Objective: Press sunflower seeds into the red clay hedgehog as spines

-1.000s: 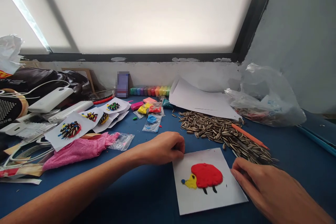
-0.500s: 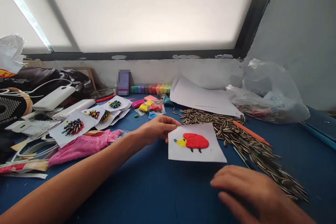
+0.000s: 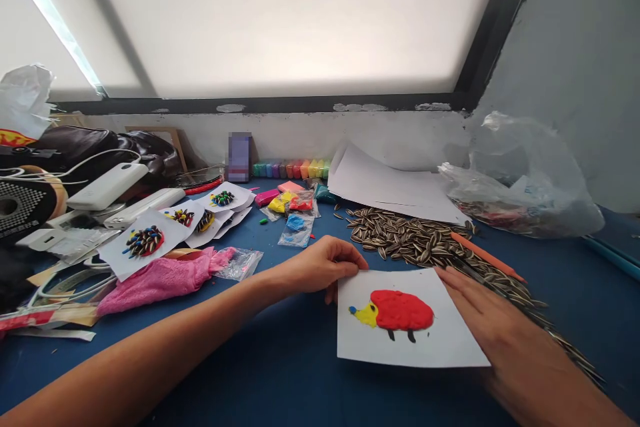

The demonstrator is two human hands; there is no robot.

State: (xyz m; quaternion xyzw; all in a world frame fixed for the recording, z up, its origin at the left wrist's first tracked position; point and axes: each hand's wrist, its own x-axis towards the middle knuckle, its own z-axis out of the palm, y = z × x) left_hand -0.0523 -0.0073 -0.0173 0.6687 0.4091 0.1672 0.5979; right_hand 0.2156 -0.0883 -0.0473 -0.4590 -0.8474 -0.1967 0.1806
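My left hand (image 3: 330,268) pinches the upper left corner of a square white paper (image 3: 410,353). On that paper is a clay hedgehog figure (image 3: 404,311) with a red body, yellow face, blue nose and short dark legs. Along the paper's right edge lies my right hand (image 3: 493,327), its fingers stretched out and partly hidden by the sheet; whether it bears any of the paper I cannot tell. Just beyond that hand spreads a heap of striped sunflower seeds (image 3: 395,233), with an orange pencil-like stick (image 3: 487,255) across it.
Finished-looking seed hedgehogs on paper (image 3: 143,243) lie at the left, beside a pink cloth (image 3: 160,280). Small clay packets (image 3: 296,221) and a row of coloured clay (image 3: 290,169) stand farther back. White sheets (image 3: 390,187) and a plastic bag (image 3: 530,180) are behind the seeds.
The paper has come nearer and to the right in my left hand. My right hand has moved up from the lower right to the paper's right edge.
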